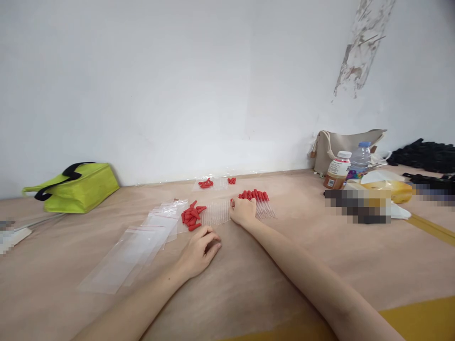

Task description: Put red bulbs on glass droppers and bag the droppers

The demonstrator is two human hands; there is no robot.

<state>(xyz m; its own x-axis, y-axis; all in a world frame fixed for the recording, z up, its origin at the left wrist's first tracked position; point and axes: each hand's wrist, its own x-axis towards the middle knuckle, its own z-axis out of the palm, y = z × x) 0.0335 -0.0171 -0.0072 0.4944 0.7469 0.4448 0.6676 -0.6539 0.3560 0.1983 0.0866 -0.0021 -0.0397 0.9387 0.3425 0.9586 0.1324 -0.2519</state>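
Observation:
My right hand [243, 211] is closed at the middle of the table, with a red rubber bulb [232, 202] showing at its fingertips. Beside that hand, on the right, lies a row of thin clear droppers [265, 208] capped with red bulbs [256, 194]. To its left are several clear dropper tubes [215, 213] without bulbs, lined up side by side. My left hand [202, 251] rests on the table, fingers loosely curved and apart, holding nothing I can see. Just beyond it sits a pile of loose red bulbs [192, 216].
Clear zip bags [131, 253] overlap left of the pile. Near the wall, more red bulbs [205, 183] lie on clear plastic. A lime-green bag [83, 189] stands far left. On the right are bottles [338, 170], a beige bag [322, 151] and a yellow packet [389, 190].

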